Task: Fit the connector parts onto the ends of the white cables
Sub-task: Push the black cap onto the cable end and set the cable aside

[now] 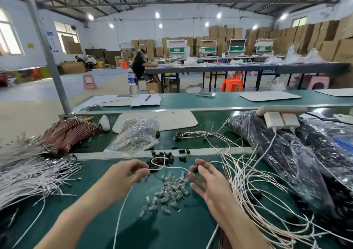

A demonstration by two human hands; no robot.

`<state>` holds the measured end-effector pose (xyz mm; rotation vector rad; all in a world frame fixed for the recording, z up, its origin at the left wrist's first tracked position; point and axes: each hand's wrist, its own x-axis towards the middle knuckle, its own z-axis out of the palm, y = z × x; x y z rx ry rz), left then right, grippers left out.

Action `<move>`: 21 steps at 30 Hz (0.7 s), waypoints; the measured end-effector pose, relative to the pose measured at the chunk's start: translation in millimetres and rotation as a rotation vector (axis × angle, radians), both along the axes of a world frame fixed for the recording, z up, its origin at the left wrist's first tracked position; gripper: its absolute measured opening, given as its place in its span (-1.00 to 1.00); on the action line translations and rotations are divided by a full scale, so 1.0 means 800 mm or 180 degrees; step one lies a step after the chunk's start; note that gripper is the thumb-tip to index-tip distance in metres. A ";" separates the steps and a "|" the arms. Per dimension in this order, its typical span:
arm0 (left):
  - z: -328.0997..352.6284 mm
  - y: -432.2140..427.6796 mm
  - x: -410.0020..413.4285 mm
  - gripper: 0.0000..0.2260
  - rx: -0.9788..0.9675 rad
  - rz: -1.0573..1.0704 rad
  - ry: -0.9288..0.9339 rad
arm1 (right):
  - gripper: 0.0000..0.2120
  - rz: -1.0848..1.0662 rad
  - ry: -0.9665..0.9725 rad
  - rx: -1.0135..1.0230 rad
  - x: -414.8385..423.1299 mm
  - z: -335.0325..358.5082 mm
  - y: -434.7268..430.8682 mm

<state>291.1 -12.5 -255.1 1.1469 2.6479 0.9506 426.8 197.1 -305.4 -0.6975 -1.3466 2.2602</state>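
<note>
Much is left, I judge: the left hand [126,173] pinches one white cable [172,167] above the surface [91,191], the right hand [208,182] nips a black part [195,169] at its end, other fingers spread, while the clear connectors [170,191] and cable bundle [28,176] wait.

Bare left forearm [80,206] and right forearm [235,216] reach forward, angled toward each other. The left hand [129,172] is curled, fingertips pinching a white cable [172,167]. The right hand [207,182] faces palm inward, fingers spread and nearly straight; blur hides whether thumb and forefinger grip anything.
</note>
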 end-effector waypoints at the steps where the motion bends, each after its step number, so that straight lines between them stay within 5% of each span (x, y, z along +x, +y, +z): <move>1: 0.011 0.000 -0.001 -0.92 -0.0029 -0.0151 -0.0012 | -0.82 0.0038 -0.0050 0.0004 -0.005 0.000 -0.002; 6: 0.079 -0.011 0.001 -0.57 -0.0637 -0.0898 -0.0487 | -0.85 -0.0118 -0.0029 -0.0049 -0.025 0.000 -0.002; 9: 0.109 -0.022 -0.005 -0.66 -0.0492 -0.1010 -0.0883 | -0.87 -0.0354 0.0132 -0.0122 -0.035 0.010 0.008; 14: 0.110 -0.058 -0.022 -0.79 0.0614 -0.0573 -0.1169 | -0.84 -0.0917 0.0302 -0.0098 -0.034 0.038 0.049; 18: 0.056 -0.055 -0.024 -0.87 0.2093 0.0633 -0.1531 | -0.85 -0.0938 0.0152 -0.0187 -0.020 0.048 0.076; 21: 0.006 -0.039 -0.008 -0.93 0.2659 0.1261 -0.1850 | -0.84 -0.0741 0.0186 -0.0358 -0.011 0.045 0.073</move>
